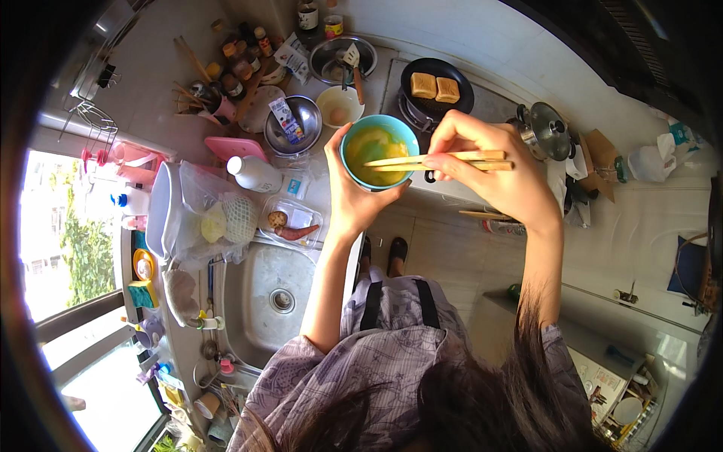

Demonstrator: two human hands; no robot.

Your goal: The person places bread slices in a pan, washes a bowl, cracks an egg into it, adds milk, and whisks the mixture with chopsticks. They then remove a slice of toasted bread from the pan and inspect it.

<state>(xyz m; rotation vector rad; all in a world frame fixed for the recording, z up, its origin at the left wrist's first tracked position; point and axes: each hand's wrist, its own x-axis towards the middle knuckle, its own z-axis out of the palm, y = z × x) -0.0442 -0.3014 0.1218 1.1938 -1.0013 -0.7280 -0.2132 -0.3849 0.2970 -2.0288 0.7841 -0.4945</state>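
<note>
My left hand (357, 199) is wrapped around a turquoise bowl (415, 148) and holds it up in front of me. Inside is a yellow liquid (370, 144) that looks like beaten egg. With my right hand (487, 161) I grip a pair of wooden chopsticks (452, 160), their tips in the liquid. Beyond the bowl, a black frying pan (438, 110) sits on the stove with two browned, square pieces of bread or tofu (435, 87) in it. Left of the pan stands a cream bowl (325, 107) with an eggshell (339, 117) inside.
A steel bowl (275, 138) holds a printed carton (287, 120). Near it are a white bottle (254, 174) and a clear tray (305, 243) with root vegetables. The steel sink (254, 308) lies at my left. A lidded pot (545, 135) stands right of the pan.
</note>
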